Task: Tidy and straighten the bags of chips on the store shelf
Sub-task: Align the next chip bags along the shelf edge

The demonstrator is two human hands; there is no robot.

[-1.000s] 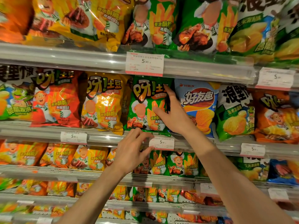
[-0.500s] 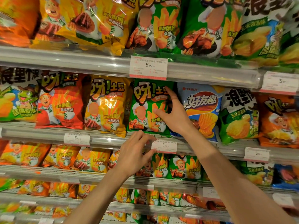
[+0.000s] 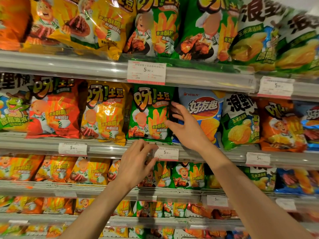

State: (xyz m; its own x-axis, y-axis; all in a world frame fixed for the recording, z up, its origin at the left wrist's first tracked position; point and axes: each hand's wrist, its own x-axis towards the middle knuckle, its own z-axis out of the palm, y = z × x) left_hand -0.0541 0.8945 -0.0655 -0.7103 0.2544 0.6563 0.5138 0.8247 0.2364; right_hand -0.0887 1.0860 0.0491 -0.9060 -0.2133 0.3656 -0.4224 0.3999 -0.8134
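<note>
- A person's right hand grips the right edge of a green bag of chips standing at the front edge of the shelf, thumb on the bag's face, fingers tucked behind it.
- The green bag stands upright between a yellow bag on its left and a blue bag on its right, touching both.
- The left hand is raised just below the green bag, in front of the shelf's front rail, fingers loosely curled and holding nothing, fingertips beside a price tag.
- A red bag stands left of the yellow one; more bags fill the shelves above and below.
</note>
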